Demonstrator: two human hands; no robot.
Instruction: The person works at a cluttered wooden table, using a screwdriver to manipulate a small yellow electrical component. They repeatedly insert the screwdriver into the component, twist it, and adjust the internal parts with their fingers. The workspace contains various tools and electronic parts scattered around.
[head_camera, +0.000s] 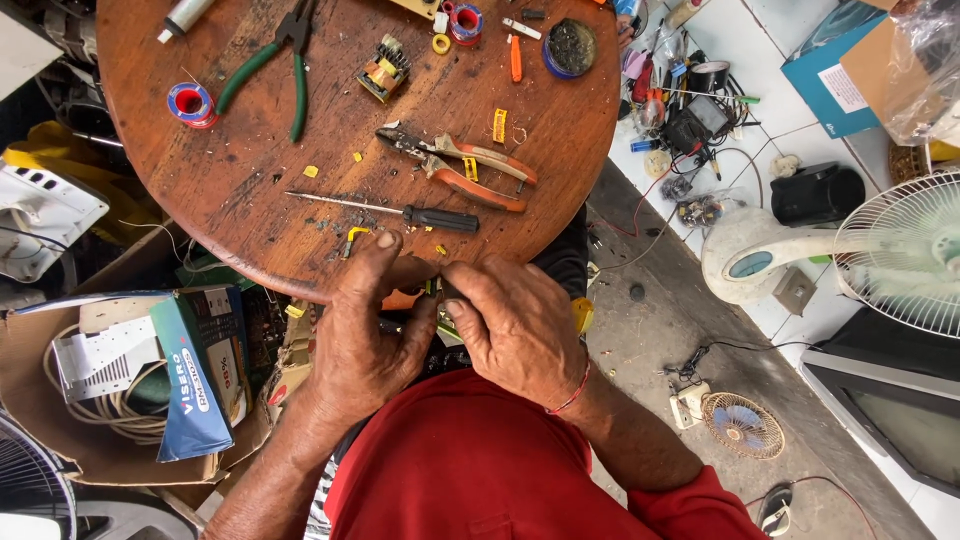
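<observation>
Both hands, left hand (365, 330) and right hand (515, 325), pinch shut on one small, light, probably fragile green-and-orange electrical part (428, 292) at the near edge of the round wooden desk (250, 170), best gripped by its edges, beside one black-handled screwdriver (410, 212) and two pliers.

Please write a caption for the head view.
Two hands pinch a small part at the edge of a round wooden table.
</observation>
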